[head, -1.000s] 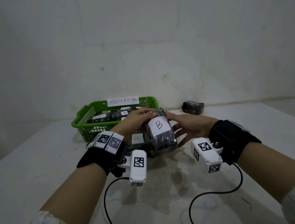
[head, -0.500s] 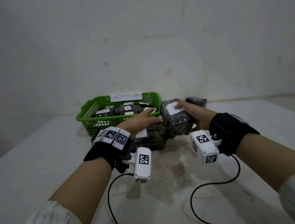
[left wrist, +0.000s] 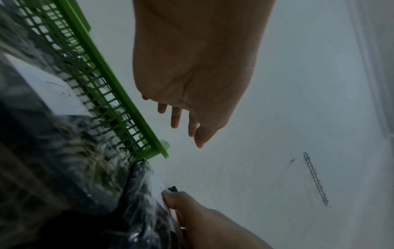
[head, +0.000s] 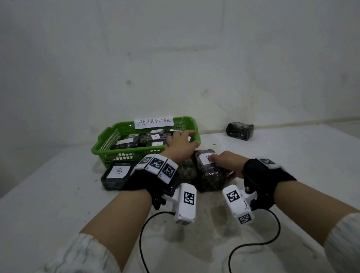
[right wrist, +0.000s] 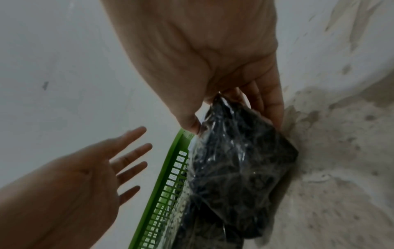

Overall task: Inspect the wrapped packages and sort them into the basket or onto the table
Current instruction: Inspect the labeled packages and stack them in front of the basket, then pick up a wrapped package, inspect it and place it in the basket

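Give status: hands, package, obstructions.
Left hand open over basket. Right hand grips wrapped package on table. Nothing blocking.

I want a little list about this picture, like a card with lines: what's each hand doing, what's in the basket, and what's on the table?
left hand: open, fingers spread, over the basket's near right corner, holding nothing
right hand: grips a wrapped package that sits on the table
basket: green, tagged ABNORMAL, has several dark packages with white labels
table: a package labelled B in front of the basket; another package far right by the wall
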Motion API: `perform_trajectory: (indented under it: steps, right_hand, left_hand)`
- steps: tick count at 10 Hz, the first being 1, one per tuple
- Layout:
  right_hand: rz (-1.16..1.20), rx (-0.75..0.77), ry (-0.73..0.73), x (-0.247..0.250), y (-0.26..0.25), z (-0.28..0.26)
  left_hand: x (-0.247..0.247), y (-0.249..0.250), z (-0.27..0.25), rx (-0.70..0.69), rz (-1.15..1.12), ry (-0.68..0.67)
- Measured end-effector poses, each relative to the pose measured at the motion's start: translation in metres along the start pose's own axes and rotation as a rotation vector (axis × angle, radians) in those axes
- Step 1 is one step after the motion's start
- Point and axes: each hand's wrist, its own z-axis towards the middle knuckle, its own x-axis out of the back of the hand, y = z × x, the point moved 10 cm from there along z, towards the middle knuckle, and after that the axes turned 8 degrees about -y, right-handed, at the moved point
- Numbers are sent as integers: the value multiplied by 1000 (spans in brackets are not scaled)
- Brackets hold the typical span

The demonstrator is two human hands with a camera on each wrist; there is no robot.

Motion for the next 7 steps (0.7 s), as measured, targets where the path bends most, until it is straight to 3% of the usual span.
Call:
perform_trajectory:
  steps: [1,2,4,6,7]
  right_hand:
    - [-48,-11,7,5,1,11]
    - [-130,2,107,36,-1,31]
    - [-589,-74,346,115,-8,78]
    - [-697,-113,352,145,-18,120]
    - [-686,-160,332,151,-13,148]
  left_hand:
    - [2,13,16,26,58,39]
    - [-1,21,31,84,125,50]
    - [-23,22,58,262,315,-149]
    - [-29,35,59,266,604,-341]
    - [-21,37,63,271,678,-354]
